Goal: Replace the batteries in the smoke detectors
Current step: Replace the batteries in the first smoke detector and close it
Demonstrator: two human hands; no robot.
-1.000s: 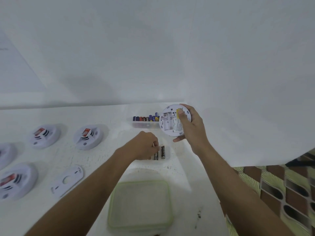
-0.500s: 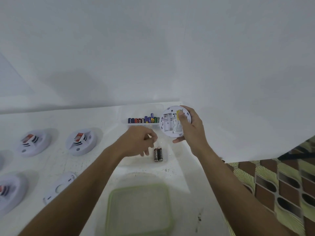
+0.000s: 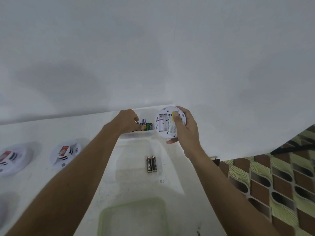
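Note:
My right hand (image 3: 186, 133) holds a round white smoke detector (image 3: 167, 124) with its back turned toward me; the battery bay looks empty. My left hand (image 3: 128, 121) reaches into a clear box (image 3: 136, 134) at the back of the table, fingertips among several upright coloured batteries (image 3: 148, 126). Whether those fingers grip one is hidden. Two black batteries (image 3: 151, 164) lie side by side in a shallow clear tray (image 3: 120, 169) nearer to me.
Two more white smoke detectors (image 3: 65, 153) (image 3: 10, 159) sit face up at the left of the white table. A green-rimmed clear lid (image 3: 133, 217) lies at the near edge. The table ends on the right above patterned floor (image 3: 272, 184). A white wall rises behind.
My left hand left the two black batteries in the tray and moved away from me into the battery box. The camera view shifted left and down; the right hand kept the detector.

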